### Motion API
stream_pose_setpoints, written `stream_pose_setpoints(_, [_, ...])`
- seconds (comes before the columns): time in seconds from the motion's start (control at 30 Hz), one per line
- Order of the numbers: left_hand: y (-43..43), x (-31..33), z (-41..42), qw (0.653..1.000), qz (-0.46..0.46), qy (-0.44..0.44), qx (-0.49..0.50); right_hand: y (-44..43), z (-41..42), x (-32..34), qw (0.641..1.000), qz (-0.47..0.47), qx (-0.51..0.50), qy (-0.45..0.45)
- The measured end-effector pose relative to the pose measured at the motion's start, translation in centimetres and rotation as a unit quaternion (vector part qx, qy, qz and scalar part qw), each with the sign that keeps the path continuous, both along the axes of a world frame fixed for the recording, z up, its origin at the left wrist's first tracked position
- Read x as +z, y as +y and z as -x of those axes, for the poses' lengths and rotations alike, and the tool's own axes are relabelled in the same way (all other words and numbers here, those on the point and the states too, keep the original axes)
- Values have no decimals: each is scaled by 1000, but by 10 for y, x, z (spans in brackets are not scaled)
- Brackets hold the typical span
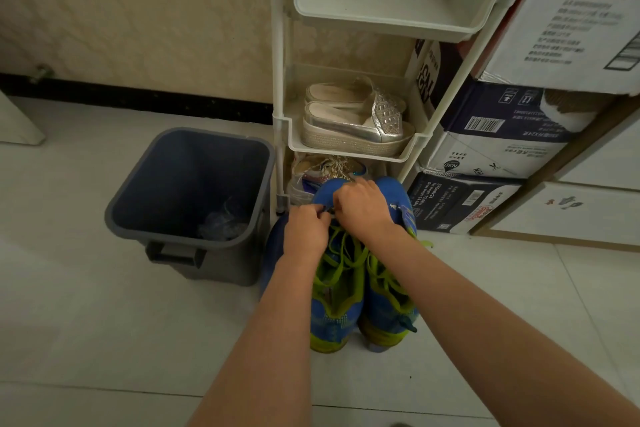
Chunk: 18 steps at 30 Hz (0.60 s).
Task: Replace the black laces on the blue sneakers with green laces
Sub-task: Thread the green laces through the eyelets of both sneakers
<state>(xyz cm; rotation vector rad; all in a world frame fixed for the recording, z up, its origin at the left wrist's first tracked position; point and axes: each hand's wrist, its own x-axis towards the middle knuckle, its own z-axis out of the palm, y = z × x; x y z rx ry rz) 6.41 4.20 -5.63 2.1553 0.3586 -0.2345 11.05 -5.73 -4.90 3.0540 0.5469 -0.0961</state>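
Left grip (306,229) and right grip (363,206) pinch a dark lace end (327,210) over 2 blue sneakers (337,319), lime-soled, loosely threaded with green laces (343,253), side by side on the floor (104,322).

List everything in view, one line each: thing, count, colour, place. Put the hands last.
blue sneakers: two, blue with yellow-green soles, side by side on the floor before the rack
green laces: count unclear, green, loose across both sneakers
dark lace: one end, dark, between the hands
bin: one, blue-grey, on the floor left of the rack
clear wrapper: one, transparent, inside the bin
rack: one, white, against the wall
silver shoes: two, silver, middle tier
glittery shoes: count unclear, gold, bottom tier
boxes: several, white and dark, stacked right of the rack
left hand: fingers pinch the dark lace
right hand: fingers pinch it too
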Motion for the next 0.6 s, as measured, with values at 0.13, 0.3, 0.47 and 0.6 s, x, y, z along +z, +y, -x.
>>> stream_pose_setpoints(0.13, [2,1,0,998,55,23,27,3,-3,-5,997,-63,-43,11])
stream_pose_setpoints(0.3, [-4,-2,0,995,84,29,50,4,-8,-10,971,-177,-139,79])
stream_pose_setpoints(0.47, [0,-6,-1,980,170,47,88,2,-12,-12,965,-169,-178,90])
stream_pose_setpoints(0.6, [0,-6,-3,974,193,53,106,1,-12,-10,949,-199,-208,128])
